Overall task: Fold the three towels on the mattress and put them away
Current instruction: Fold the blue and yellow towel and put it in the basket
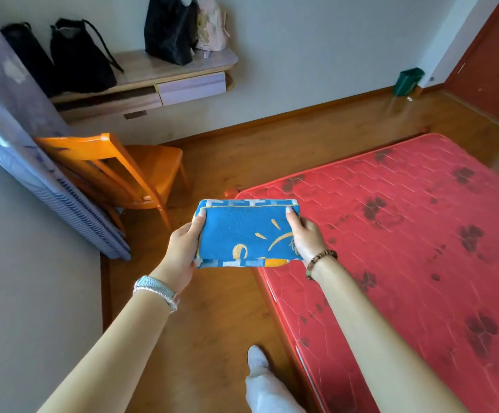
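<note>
A folded blue towel (pixel 243 234) with yellow markings and a patterned border is held in the air between both hands, over the floor beside the mattress corner. My left hand (pixel 182 248) grips its left end, thumb on top. My right hand (pixel 306 236) grips its right end, thumb on top. The red mattress (pixel 406 234) with dark flower prints lies at the right; the part in view carries no towels. No other towels are in view.
An orange wooden chair (pixel 141 174) stands ahead to the left, by a folded blue rack (pixel 87 222) against the wall. A wall shelf with a drawer (pixel 191 84) carries black bags (pixel 81 58). A green bin (pixel 409 80) sits by the far wall. My foot (pixel 257 359) is on the wooden floor.
</note>
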The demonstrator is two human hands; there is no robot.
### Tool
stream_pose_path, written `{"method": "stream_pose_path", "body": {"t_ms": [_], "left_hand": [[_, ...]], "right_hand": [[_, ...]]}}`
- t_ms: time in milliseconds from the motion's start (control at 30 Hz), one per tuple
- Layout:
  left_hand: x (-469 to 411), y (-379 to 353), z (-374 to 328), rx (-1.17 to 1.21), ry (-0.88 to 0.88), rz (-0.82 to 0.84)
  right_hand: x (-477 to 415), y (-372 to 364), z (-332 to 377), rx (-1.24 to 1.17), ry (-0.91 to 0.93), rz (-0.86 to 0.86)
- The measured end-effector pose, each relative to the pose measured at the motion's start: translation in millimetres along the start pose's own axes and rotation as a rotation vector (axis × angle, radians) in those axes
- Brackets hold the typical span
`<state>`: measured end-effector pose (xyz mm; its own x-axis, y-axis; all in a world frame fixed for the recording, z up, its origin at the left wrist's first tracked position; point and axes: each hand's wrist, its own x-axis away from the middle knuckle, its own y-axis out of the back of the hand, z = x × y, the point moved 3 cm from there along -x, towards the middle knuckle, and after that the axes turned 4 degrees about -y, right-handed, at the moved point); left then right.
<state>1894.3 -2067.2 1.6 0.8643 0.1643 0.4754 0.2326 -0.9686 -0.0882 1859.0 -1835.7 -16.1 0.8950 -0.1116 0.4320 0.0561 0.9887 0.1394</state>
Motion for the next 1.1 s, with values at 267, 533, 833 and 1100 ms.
{"method": "stream_pose_path", "body": {"t_ms": [267,533,833,1100], "left_hand": [[-70.7,2.2,-48.4,0.047,-0.013,-0.062],[-143.7,15.3,-84.8,0.062,0.024,-0.076],[-255.5,54.8,-145.8,0.019,0.013,-0.023],[-342.5,89.5,-205.3,-0.048,0.032,0.041]], "right_hand": [[-87.2,-32.1,46.4,0.020,-0.023,0.074],[-153.1,-66.4,78.8,0.053,-0.035,0.084],[-239.3,-138.1,130.7,0.020,-0.048,0.017],[-294.4,-196.4,168.9,-0.042,-0.111,-0.016]]}}
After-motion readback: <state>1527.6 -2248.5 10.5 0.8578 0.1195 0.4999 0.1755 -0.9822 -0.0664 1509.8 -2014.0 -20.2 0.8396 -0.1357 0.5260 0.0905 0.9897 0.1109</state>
